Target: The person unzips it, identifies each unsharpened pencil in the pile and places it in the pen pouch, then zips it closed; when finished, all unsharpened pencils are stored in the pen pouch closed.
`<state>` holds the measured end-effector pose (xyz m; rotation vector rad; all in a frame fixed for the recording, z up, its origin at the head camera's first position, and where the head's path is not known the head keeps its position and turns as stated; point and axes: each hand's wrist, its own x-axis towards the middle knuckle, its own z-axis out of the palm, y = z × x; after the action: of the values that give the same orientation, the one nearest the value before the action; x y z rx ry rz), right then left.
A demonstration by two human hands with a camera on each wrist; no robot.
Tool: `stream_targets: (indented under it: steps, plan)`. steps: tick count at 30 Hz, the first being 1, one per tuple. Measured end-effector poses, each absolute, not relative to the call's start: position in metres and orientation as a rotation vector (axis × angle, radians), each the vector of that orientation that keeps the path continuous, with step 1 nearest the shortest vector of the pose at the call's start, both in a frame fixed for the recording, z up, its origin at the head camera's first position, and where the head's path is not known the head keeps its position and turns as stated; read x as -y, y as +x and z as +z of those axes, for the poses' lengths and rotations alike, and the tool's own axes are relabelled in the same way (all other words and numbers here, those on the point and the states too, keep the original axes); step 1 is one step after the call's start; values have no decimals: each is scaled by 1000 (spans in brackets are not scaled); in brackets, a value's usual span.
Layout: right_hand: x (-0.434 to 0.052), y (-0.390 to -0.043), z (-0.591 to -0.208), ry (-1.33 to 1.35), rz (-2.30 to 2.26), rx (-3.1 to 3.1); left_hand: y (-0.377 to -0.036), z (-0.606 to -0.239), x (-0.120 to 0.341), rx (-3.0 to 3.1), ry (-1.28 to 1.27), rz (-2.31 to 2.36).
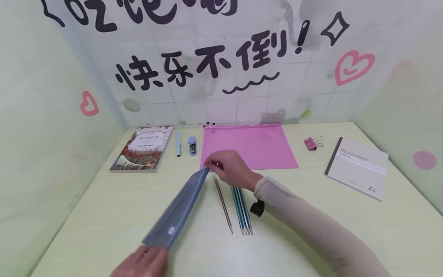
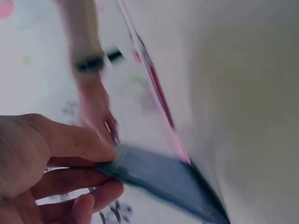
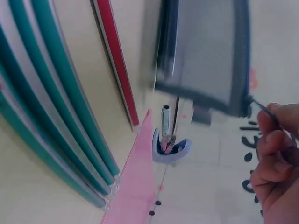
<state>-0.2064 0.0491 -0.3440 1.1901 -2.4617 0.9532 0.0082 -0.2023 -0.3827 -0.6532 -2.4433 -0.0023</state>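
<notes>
A blue-grey zip pouch (image 1: 178, 209) is stretched above the table between both hands. My left hand (image 1: 152, 254) grips its near end between thumb and fingers (image 2: 100, 150). My right hand (image 1: 211, 166) pinches the zipper pull at the far end, and in the right wrist view its fingers (image 3: 273, 140) hold the thin pull beside the pouch (image 3: 205, 56). On the table under my right forearm lie a red striped pencil (image 1: 223, 204) and a bunch of teal pencils (image 1: 243, 211), their points towards me. The left wrist view is blurred.
A pink zip folder (image 1: 249, 146) lies behind the hands. A book (image 1: 143, 148), a blue pen (image 1: 179, 143) and a small blue sharpener (image 1: 192, 146) lie at the back left. A pink binder clip (image 1: 311, 143) and a grey notebook (image 1: 358, 167) are on the right. Walls close three sides.
</notes>
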Motion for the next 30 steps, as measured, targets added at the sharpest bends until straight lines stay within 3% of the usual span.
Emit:
stream_targets:
  steps: [4, 12, 17, 30]
  plan:
    - [-46, -186, -345, 1204, 1060, 2591, -23, -383, 245, 2527, -394, -54]
    - [-25, -149, -358, 1337, 1051, 2786, -84, -380, 308, 2818, -205, -272]
    - [-16, -137, -367, 1329, 898, 2908, -97, -384, 318, 2949, -76, -426]
    - [-19, -134, -370, 1262, 785, 3057, -112, -373, 327, 3095, -77, -516]
